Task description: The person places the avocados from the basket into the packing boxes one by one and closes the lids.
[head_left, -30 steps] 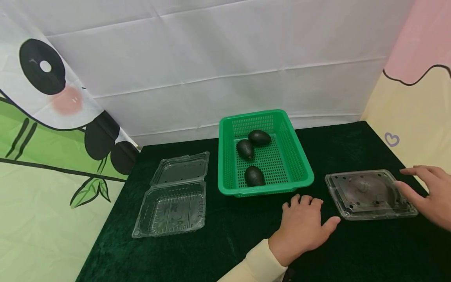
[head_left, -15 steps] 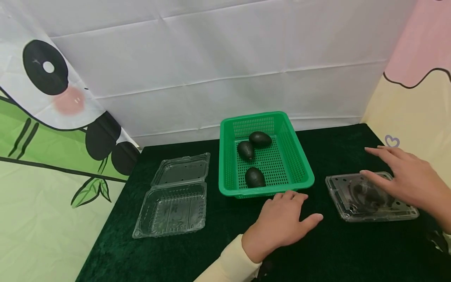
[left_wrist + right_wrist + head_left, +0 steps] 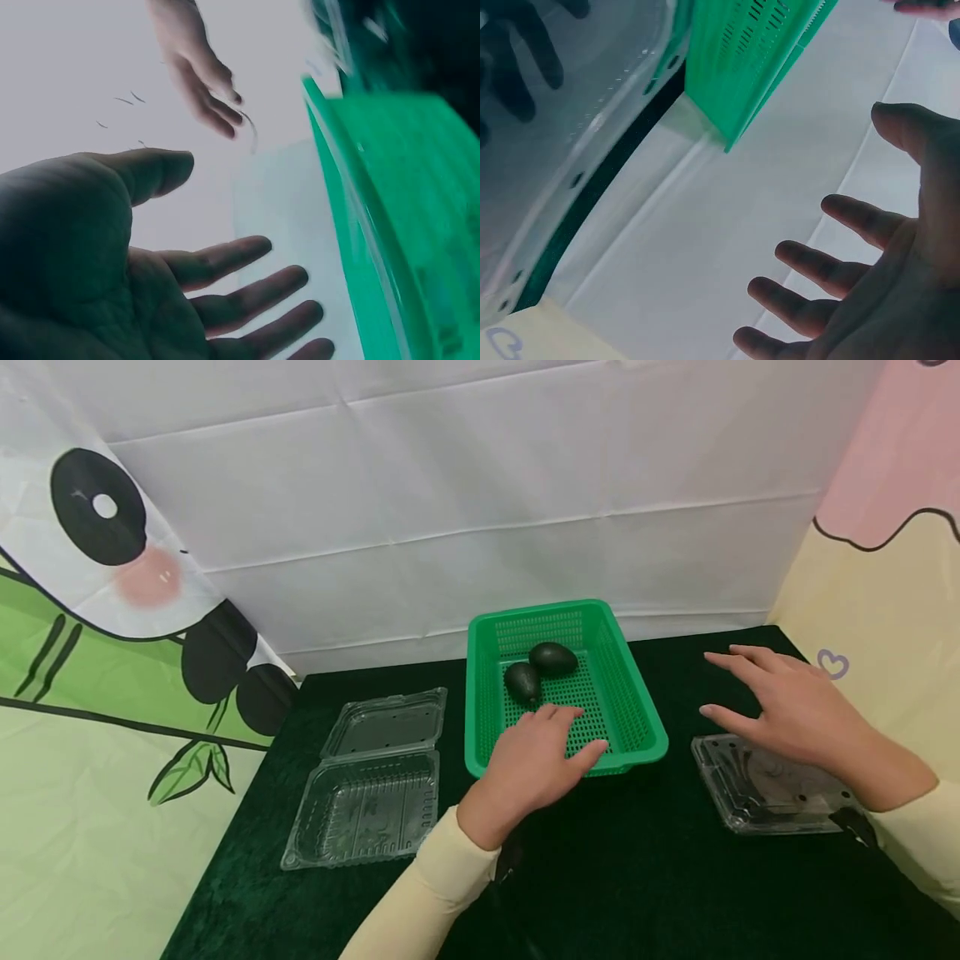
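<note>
My left hand [image 3: 528,762] is over the near rim of the green basket [image 3: 651,739], fingers spread and holding nothing. Inside the basket two dark avocados [image 3: 553,659] show; the left hand hides the spot where a third lay. In the left wrist view the fingers of my left hand [image 3: 225,292] are apart beside the basket wall [image 3: 375,225]. My right hand [image 3: 787,706] hovers above the far side of a closed clear plastic clamshell box [image 3: 795,797], fingers loosely extended. Nothing lies in that palm in the right wrist view. The box's contents cannot be told.
An open clear clamshell box [image 3: 367,806] lies left of the basket, its lid [image 3: 386,722] folded back. Everything stands on a dark green cloth [image 3: 645,877]. A white cloth backdrop [image 3: 420,510] rises behind, with printed cloth walls at both sides.
My left hand has moved left and forward, from the cloth to over the basket's near rim. The right hand has come left from the closed box's right edge. Both boxes stay in place.
</note>
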The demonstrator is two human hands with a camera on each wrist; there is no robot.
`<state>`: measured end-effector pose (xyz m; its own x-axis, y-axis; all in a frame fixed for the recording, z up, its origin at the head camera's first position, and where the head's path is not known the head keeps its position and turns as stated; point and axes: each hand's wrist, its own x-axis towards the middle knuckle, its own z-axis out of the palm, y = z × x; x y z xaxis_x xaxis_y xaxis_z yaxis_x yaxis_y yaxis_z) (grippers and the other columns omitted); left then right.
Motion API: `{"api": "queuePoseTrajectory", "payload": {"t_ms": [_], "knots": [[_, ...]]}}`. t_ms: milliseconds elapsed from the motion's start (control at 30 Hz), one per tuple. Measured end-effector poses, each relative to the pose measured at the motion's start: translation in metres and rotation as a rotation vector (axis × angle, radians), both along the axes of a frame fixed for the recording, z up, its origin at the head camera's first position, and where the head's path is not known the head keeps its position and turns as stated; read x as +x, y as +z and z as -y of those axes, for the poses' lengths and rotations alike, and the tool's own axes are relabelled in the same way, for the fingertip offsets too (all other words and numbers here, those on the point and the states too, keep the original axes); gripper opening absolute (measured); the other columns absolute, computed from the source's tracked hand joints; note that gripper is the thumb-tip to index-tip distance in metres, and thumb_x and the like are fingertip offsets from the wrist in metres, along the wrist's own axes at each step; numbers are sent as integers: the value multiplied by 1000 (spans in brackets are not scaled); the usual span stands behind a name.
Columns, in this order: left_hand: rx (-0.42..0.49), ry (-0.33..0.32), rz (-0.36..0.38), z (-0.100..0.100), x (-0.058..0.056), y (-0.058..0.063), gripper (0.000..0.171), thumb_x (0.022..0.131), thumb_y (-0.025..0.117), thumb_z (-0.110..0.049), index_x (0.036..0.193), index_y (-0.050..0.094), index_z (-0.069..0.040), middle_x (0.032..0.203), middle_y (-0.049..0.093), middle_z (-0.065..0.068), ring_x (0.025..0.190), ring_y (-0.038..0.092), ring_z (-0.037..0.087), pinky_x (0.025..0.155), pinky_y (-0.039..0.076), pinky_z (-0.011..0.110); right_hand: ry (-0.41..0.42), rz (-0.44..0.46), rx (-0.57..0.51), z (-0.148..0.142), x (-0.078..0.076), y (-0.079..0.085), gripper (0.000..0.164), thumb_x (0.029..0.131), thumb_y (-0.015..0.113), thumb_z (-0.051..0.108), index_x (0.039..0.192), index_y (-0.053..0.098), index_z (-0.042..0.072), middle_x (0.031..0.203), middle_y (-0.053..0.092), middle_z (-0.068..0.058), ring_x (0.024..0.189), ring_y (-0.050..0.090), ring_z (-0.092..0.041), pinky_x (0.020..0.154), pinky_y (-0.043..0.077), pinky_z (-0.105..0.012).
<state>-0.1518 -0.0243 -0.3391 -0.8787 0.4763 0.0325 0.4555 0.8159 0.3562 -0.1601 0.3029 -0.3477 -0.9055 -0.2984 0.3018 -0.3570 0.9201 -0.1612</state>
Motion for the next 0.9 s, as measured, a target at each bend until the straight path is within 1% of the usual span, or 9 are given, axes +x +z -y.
{"api": "queuePoseTrajectory", "payload": {"t_ms": [100, 233, 333, 433, 533, 667, 800, 900], "knots": [[-20, 7, -24, 9, -16, 0, 64, 104, 54, -54, 153, 50, -13, 154, 50, 10, 138, 48, 31, 111, 44, 49, 3, 34, 8, 9, -9, 3, 77, 92, 76, 46, 154, 47, 9, 151, 42, -32, 132, 43, -55, 104, 33, -74], [-51, 16, -32, 19, -37, -2, 70, 104, 57, -52, 159, 42, -13, 164, 36, 13, 149, 33, 37, 118, 32, 54, 12, 72, 12, 20, -21, 7, 80, 95, 72, 51, 158, 42, 12, 156, 36, -30, 137, 37, -57, 107, 26, -76], [-98, 22, -26, 25, -52, -4, 74, 104, 55, -54, 163, 33, -16, 169, 24, 14, 153, 23, 40, 121, 25, 57, 24, 89, 17, 27, -29, 9, 80, 96, 69, 53, 158, 41, 13, 159, 33, -29, 138, 36, -57, 108, 24, -76], [-155, 29, -23, 29, -65, -5, 78, 103, 54, -57, 165, 26, -19, 171, 17, 14, 155, 17, 42, 121, 21, 59, 34, 110, 26, 35, -36, 10, 81, 96, 67, 57, 158, 41, 12, 161, 30, -29, 140, 34, -56, 109, 23, -76], [-203, 28, -10, 33, -76, -8, 81, 103, 53, -59, 166, 22, -21, 172, 11, 14, 155, 13, 42, 122, 18, 60, 42, 131, 29, 42, -44, 9, 84, 96, 66, 58, 159, 39, 10, 162, 27, -29, 142, 31, -56, 110, 21, -77], [-232, 8, 40, 39, -90, -13, 83, 102, 53, -61, 167, 18, -23, 172, 7, 12, 157, 8, 39, 123, 13, 59, 48, 162, 33, 48, -53, 6, 94, 94, 65, 63, 162, 31, 8, 163, 23, -31, 144, 27, -56, 110, 19, -77], [-234, -6, 68, 45, -102, -21, 84, 102, 53, -62, 167, 18, -24, 173, 5, 11, 157, 5, 37, 124, 10, 58, 45, 191, 49, 50, -58, 2, 101, 93, 63, 67, 164, 25, 7, 164, 19, -32, 145, 25, -57, 110, 18, -78], [-221, -4, 76, 48, -108, -24, 84, 101, 54, -62, 167, 18, -24, 173, 3, 9, 158, 2, 36, 124, 8, 59, 40, 208, 61, 51, -61, 0, 101, 94, 61, 69, 165, 22, 8, 165, 16, -31, 146, 23, -57, 110, 17, -78]]}}
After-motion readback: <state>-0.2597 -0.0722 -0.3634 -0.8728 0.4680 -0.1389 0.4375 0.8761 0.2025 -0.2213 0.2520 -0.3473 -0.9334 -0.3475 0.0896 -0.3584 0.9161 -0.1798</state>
